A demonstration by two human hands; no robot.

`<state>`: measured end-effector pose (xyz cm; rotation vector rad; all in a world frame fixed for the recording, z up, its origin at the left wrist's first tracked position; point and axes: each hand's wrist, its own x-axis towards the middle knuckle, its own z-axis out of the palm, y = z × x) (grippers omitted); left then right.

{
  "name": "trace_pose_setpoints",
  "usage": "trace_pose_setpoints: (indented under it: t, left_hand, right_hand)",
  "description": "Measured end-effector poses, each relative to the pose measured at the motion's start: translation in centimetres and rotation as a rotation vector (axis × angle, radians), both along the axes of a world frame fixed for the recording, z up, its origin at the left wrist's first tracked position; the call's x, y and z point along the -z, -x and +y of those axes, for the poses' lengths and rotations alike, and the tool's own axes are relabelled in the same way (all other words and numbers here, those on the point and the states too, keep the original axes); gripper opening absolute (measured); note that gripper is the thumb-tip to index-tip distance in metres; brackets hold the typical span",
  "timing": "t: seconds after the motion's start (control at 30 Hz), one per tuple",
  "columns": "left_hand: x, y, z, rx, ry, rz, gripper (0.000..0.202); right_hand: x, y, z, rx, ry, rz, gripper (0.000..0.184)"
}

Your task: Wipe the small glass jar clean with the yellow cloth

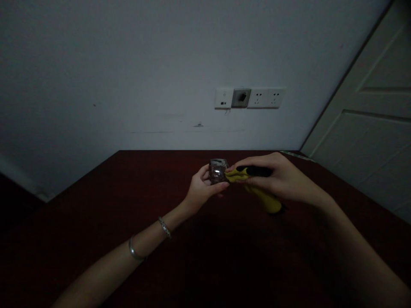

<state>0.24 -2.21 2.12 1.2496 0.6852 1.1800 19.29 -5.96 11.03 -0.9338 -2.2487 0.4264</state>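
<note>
Left hand (199, 191) grips a small, shiny container (217, 167) above the dark table (105, 192), contents too dim to tell; right hand (281, 175) pinches yellow cloth (269, 202), right against its side!

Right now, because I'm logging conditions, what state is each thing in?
Small glossy dark-brown object: gripped in the left hand
Yellow-and-black cloth: bunched in the right hand, lower end hanging
White rectangular wall sockets: nothing plugged in
Pale panelled door: open or shut, cannot tell
Silver metal bracelets: worn on the left arm
</note>
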Motion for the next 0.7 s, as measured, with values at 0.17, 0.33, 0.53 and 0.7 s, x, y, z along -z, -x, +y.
trace_pose_setpoints:
  t: [0.17,0.33,0.53,0.7]
  left_hand:
    - [0.3,0.1,0.1,-0.034,0.001,-0.011,0.066]
    - [0.3,0.0,0.0,-0.036,0.018,-0.010,0.072]
    - [0.0,-0.3,-0.2,-0.052,0.000,-0.007,0.072]
    - [0.0,-0.3,-0.1,-0.061,-0.002,-0.013,0.070]
  right_hand:
    - [-0.1,-0.2,0.2,-0.029,0.063,0.002,0.022]
    - [0.5,-0.1,0.6,0.098,-0.086,0.124,0.025]
    - [1.1,0.3,0.9,0.051,-0.097,0.101,0.029]
    - [0.7,0.2,0.5,-0.043,-0.091,0.042,0.028]
